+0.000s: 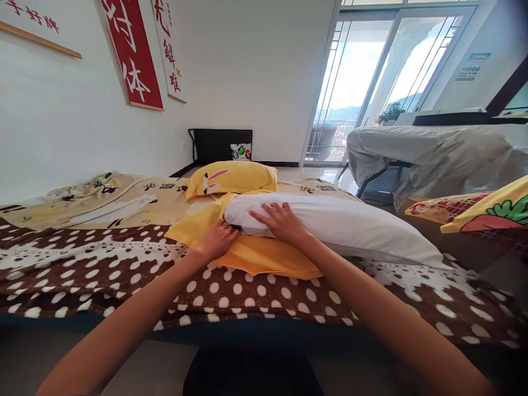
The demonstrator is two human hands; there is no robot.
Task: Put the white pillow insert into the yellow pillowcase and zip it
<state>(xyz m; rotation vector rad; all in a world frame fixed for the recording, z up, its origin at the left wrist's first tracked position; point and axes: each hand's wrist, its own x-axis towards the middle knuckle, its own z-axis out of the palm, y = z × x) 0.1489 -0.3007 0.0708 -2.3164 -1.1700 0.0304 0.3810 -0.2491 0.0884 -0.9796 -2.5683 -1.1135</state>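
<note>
Left hand [216, 239]: closed on pillowcase [264, 258], at end of pillow [350, 225]
Right hand [282, 223]: open, flat atop pillow
Pillowcase: yellow, under pillow

We see a brown polka-dot blanket [103, 264] across the bed, a yellow bunny pillow [231, 179] behind it, red calligraphy banners [132, 52] on the wall, a plastic-covered table [433, 151] at right, and a glass balcony door [363, 82].

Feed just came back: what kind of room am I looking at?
Probably a home bedroom: a bed with a brown polka-dot blanket, the right hand on a white pillow lying over a yellow pillowcase, and a glass balcony door.
</note>
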